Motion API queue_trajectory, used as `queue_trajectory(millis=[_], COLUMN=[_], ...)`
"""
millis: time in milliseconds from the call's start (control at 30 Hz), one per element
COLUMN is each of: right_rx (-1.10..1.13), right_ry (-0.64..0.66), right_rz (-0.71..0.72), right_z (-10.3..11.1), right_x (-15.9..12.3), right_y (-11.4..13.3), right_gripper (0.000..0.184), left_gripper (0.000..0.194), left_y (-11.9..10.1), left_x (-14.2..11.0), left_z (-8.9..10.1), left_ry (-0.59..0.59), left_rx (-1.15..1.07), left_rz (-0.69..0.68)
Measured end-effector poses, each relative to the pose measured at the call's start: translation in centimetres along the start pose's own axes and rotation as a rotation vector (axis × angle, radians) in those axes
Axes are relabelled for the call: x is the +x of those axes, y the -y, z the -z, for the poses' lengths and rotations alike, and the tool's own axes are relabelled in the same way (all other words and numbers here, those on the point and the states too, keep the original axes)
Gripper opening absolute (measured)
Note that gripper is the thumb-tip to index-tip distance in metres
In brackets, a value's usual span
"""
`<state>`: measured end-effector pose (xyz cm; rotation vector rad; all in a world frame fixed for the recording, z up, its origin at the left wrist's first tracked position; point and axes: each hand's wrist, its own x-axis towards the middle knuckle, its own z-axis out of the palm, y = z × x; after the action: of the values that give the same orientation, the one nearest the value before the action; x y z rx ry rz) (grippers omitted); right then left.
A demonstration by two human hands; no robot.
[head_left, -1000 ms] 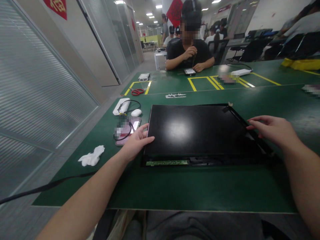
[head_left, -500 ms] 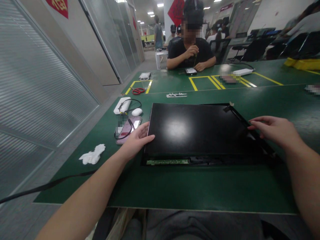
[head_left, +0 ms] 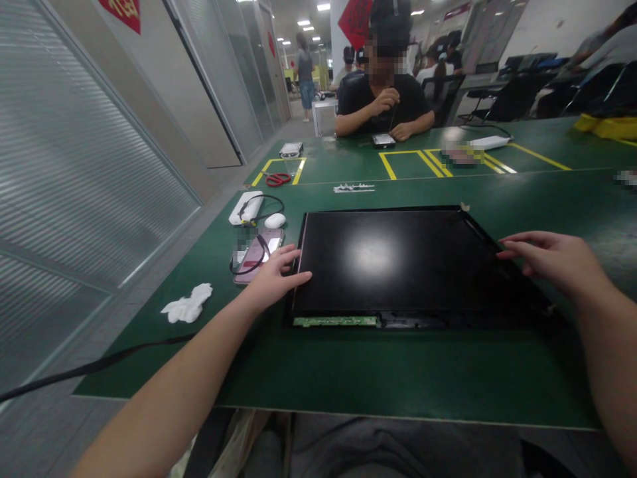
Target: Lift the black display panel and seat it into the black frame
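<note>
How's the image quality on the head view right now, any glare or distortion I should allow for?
Head view: a bright, soft-edged glare patch on the black panel; wide-angle stretch toward the edges, notably the forearms; the panel's dark frame hard to separate in shadow.

Both forearms reach forward, left hand [head_left: 279, 277] with thumb and fingers spread, right hand [head_left: 550, 259] palm inward, fingers bent.

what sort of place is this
Probably an open-plan office or workshop: a green worktable marked with yellow tape, glass partitions with blinds, and a person across the table bent over a small device.
</note>
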<state>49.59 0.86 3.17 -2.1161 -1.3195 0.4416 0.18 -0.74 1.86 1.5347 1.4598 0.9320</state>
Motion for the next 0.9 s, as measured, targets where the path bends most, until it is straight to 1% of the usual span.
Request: queue_trajectory(millis=[100,167,267,433,667,900], right_rx=[0.093,0.123,0.167,0.233,0.199,0.155], right_ry=[0.009,0.008,0.01,0.024,0.011,-0.009], right_rz=[-0.124,-0.145,-0.156,-0.166,-0.144,-0.153], right_z=[0.2,0.3,0.3,0.1,0.0,-0.1], right_x=[-0.8,-1.3,-1.4,-1.2,-0.9,-0.5], right_y=[1.2,1.9,2.2,1.9,1.5,0.7], right_gripper=[0.035,0.033,0.031,0.03,0.034,0.035], left_gripper=[0.06,0.063,0.065,0.061,0.059,0.056], left_y=[0.4,0.6,0.9,1.1,1.4,1.3], left_x=[0.1,0.2,0.3,0.5,0.5,0.3], left_z=[0.0,0.0,0.0,0.1,0.0,-0.4], left_ry=[0.025,0.039,0.053,0.072,0.084,0.094], left_rx=[0.147,0.227,0.289,0.328,0.385,0.514], left_rz=[-0.018,-0.031,-0.053,-0.088,-0.109,-0.164])
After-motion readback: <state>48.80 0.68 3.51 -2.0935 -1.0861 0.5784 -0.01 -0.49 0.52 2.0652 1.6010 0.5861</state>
